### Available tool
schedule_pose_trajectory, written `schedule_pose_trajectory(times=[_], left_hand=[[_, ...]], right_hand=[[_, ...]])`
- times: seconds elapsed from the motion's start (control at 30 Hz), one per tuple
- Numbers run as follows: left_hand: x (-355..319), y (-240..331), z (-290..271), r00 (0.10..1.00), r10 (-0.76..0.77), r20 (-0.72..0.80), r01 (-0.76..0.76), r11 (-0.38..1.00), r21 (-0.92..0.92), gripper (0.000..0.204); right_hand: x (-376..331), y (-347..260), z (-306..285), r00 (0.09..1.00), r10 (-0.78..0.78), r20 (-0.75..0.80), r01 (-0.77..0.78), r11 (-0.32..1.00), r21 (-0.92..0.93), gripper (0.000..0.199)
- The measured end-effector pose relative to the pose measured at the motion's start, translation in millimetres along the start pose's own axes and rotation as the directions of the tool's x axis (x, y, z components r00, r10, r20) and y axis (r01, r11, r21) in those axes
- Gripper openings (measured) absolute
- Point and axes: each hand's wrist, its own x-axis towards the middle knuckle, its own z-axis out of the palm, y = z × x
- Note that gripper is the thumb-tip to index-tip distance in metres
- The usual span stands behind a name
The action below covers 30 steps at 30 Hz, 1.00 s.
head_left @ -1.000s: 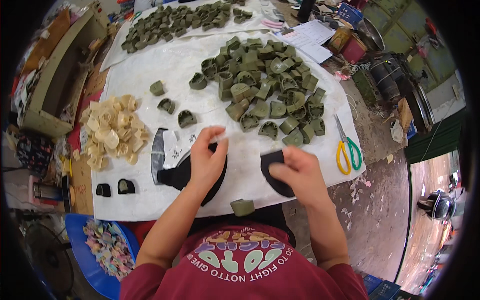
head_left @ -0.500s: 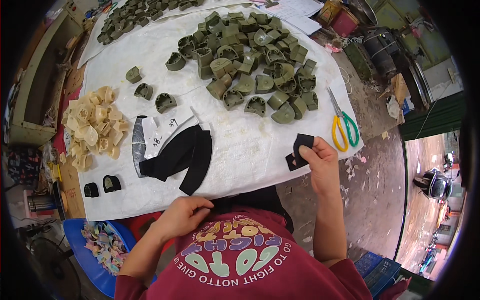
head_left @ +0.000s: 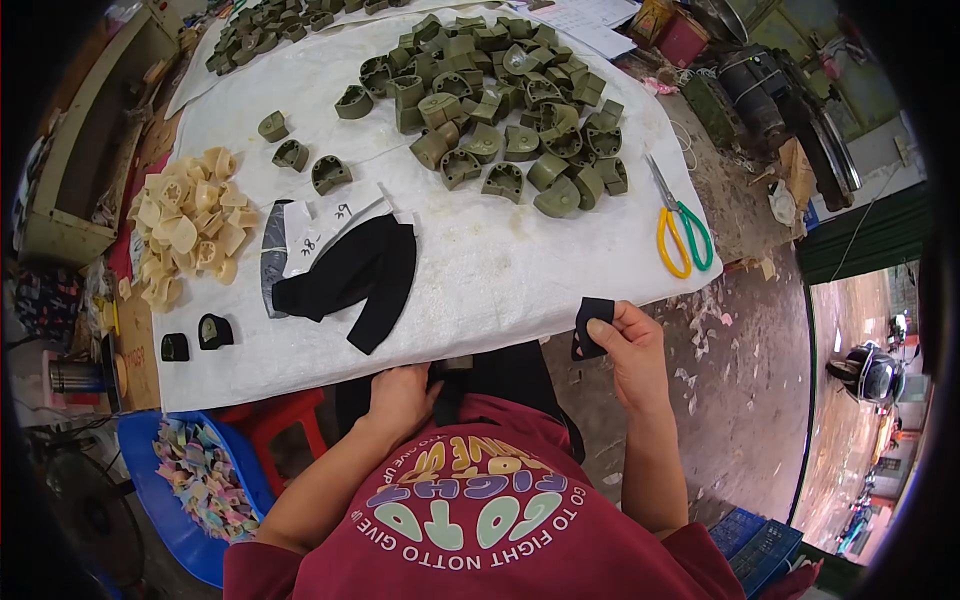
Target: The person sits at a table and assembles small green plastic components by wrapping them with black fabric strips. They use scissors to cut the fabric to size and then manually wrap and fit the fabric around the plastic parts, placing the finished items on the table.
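My right hand [head_left: 632, 345] is closed in a pinch on a bent black strip [head_left: 593, 318], just off the front right edge of the table. My left hand [head_left: 402, 398] is low in front of my lap, by the table's front edge. Its fingers curl downward, and what they hold, if anything, is hidden. Beside it, a small part of an olive-green thing [head_left: 457, 364] shows against my dark trousers. More black strips [head_left: 385, 290] lie on the white table cover, overlapping white paper pieces [head_left: 325, 228]. Two small black-wrapped pieces [head_left: 215, 331] stand at the front left.
A large heap of olive-green hollow blocks [head_left: 500, 110] covers the back middle, with three loose ones [head_left: 330, 175] to its left. Cream-coloured pieces [head_left: 185, 230] are piled at the left. Scissors [head_left: 672, 225] lie near the right edge. A blue basin [head_left: 170, 520] holds colourful scraps.
My left hand has moved slightly right and forward, its fingers dropping below the table edge. My right hand has moved slightly down and left with the black strip. The view has shifted a little.
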Motion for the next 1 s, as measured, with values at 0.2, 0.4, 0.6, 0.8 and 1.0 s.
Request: schedule_pose_trajectory(times=[0.2, 0.4, 0.6, 0.8, 1.0], left_hand=[[-0.2, -7.3, 13.5, 0.952, 0.185, -0.243, -0.195, 0.981, -0.017, 0.039], [1.9, -4.8, 22.3, 0.904, 0.240, -0.353, -0.279, 0.959, -0.061, 0.039], [-3.5, -0.5, 18.2, 0.882, 0.308, -0.356, -0.323, 0.946, 0.017, 0.041], [-8.9, 15.8, -8.3, 0.869, 0.366, -0.332, -0.431, 0.890, -0.147, 0.040], [-29.3, 29.4, -95.5, 0.989, 0.145, -0.011, -0.103, 0.641, -0.760, 0.028]], right_hand=[[-9.1, 10.6, 3.1, 0.997, 0.033, 0.065, -0.035, 0.999, 0.038, 0.013], [-13.2, 33.6, 16.4, 0.972, 0.118, 0.203, -0.120, 0.993, -0.002, 0.008], [-18.9, 40.7, 29.3, 0.954, 0.132, 0.270, -0.143, 0.989, 0.023, 0.008], [-23.5, 32.6, 22.0, 0.941, 0.158, 0.301, -0.161, 0.987, -0.015, 0.009], [-29.8, -5.2, 16.0, 0.903, 0.089, 0.420, -0.129, 0.989, 0.068, 0.020]])
